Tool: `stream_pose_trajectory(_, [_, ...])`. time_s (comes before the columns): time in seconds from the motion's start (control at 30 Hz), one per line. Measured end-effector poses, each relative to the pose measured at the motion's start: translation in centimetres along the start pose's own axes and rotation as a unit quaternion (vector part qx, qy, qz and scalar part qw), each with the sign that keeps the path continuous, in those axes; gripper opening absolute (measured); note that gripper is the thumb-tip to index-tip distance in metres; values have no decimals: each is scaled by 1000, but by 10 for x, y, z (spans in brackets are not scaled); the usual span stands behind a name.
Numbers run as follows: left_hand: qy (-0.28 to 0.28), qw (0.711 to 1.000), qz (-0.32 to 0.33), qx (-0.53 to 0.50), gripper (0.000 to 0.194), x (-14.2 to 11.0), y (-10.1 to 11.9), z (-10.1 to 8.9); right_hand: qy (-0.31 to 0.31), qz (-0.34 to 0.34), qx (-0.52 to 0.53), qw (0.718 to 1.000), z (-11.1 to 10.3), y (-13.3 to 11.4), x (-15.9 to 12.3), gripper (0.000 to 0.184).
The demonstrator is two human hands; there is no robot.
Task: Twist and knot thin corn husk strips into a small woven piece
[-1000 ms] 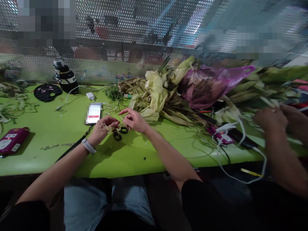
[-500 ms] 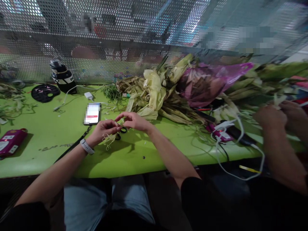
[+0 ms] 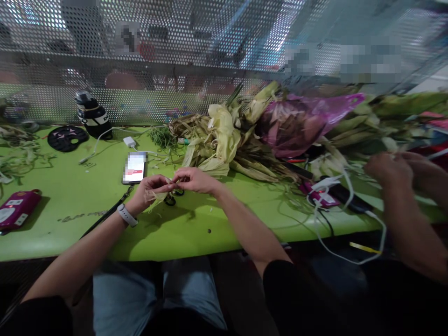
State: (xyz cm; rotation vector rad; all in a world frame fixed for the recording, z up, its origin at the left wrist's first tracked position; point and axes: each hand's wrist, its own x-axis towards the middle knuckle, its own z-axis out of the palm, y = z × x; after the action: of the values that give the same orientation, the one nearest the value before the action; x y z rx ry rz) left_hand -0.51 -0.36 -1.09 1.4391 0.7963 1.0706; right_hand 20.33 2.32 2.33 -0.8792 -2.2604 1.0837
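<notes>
My left hand (image 3: pixel 151 189), with a pale watch band at its wrist, is closed on a thin pale strip of corn husk (image 3: pixel 158 196) whose loose end hangs below the fingers. Right beside it, my right hand (image 3: pixel 196 180) pinches at the same spot, its fingertips meeting those of the left. What lies between the fingertips is mostly covered. Under the hands, two black loops (image 3: pixel 170 200) that look like scissor handles rest on the green table (image 3: pixel 196 238). A heap of dried corn husks (image 3: pixel 224 135) lies just beyond my right hand.
A phone (image 3: pixel 135 168) on a black strap lies beyond my left hand. Farther back stand a dark bottle (image 3: pixel 94 115) and a black palette-shaped piece (image 3: pixel 67 138). A pink plastic bag (image 3: pixel 290 123) sits among the husks. Purple power strips (image 3: pixel 19 210) and a co-worker's hands (image 3: pixel 392 170) flank me.
My right hand's fingers have closed in, and its fingertips now meet the left hand's. The husk strip has shifted against my left hand. The co-worker's hands have moved slightly left.
</notes>
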Motion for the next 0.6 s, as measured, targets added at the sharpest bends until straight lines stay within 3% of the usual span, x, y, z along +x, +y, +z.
stream_pose_trajectory(0.3, [-2,1000,-21,12,24,2,3,-3,30,-10,-133,991,-5,-17,-7,8])
stream_pose_trajectory(0.6, [12,992,-125,1,32,2,7,-2,22,33,-193,980,-5,-28,-12,12])
